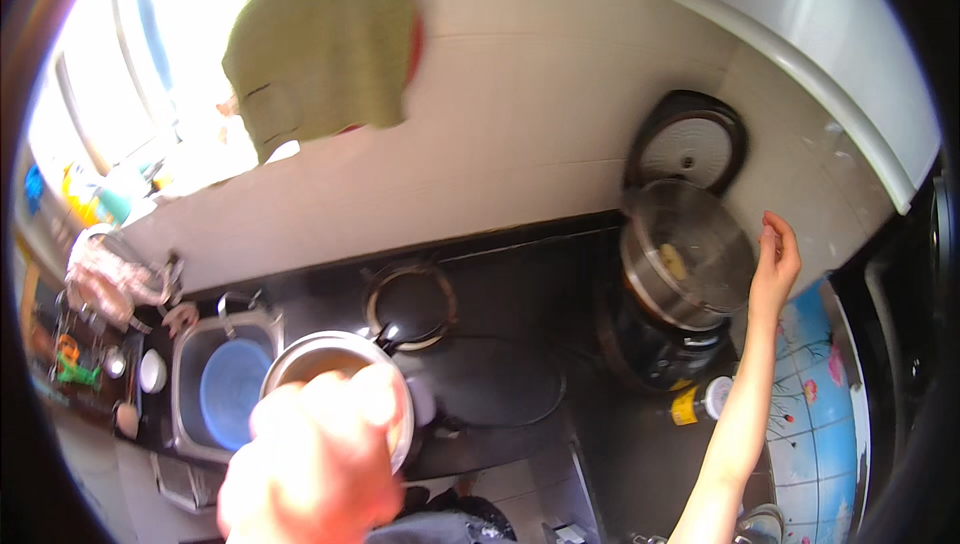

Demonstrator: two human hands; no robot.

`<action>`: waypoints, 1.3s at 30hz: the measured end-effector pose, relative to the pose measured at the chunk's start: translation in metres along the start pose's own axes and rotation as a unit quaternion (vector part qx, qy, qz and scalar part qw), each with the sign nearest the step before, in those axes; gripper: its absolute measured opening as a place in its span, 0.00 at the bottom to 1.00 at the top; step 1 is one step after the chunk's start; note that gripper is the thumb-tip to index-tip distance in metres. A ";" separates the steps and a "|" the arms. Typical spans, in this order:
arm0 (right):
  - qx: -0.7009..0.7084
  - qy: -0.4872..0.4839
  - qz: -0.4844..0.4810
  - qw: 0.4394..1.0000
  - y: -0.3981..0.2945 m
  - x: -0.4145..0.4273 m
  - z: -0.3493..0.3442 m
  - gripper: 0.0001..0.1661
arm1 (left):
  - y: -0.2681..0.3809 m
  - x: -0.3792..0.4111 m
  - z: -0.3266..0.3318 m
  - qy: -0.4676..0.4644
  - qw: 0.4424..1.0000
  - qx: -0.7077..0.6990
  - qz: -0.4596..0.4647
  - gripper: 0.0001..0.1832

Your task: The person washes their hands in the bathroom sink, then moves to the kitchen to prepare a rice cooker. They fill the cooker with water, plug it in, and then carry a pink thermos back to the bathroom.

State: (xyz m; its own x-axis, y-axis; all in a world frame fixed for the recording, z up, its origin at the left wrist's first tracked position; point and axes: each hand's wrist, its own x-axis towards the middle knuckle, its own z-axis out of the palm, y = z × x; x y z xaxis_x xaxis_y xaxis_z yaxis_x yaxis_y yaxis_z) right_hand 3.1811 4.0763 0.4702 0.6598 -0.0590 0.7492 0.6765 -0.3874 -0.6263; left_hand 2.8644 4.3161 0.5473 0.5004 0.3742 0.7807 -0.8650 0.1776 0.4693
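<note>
My left hand [322, 446] is large and blurred close to the camera, its fingers bent. It covers much of a round metal pot [285, 355], and I cannot tell whether it holds anything. My right hand [778, 262] is raised at the right with loosely curled fingers and nothing seen in them. Beside its wrist is the rim of a steel pot [656, 270] with a yellowish piece of food [673, 262] inside. This pot sits over a dark rice cooker [660, 352], whose lid [688, 150] stands up behind it.
A blue basin [236, 394] fills much of the steel sink [187, 334] at the left. A burner ring [411, 307] lies on the black counter [517, 296]. A jar with a yellow label [694, 405] stands near my right forearm. Green cloth [322, 48] hangs by the window.
</note>
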 end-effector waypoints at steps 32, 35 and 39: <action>-0.156 -0.444 0.019 0.882 -0.122 -0.362 0.102 0.08 | 0.153 -0.268 -0.248 0.358 0.596 0.041 -0.718 0.53; -0.257 -0.538 0.018 0.803 -0.102 -0.388 0.107 0.21 | 0.103 -0.268 -0.250 0.415 0.548 0.043 -0.725 0.57; -0.291 -0.534 -0.027 0.793 -0.093 -0.402 0.115 0.17 | 0.070 -0.282 -0.245 0.481 0.569 0.145 -0.651 0.37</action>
State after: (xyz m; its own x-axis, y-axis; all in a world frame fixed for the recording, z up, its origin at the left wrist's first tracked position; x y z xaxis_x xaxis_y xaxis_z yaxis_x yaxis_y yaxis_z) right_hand 2.8904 4.2419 0.2022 0.7462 0.6649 -0.0326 0.6526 -0.7404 -0.1610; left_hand 2.6539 4.4463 0.2589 0.3378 0.4469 -0.8283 0.3277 0.7692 0.5486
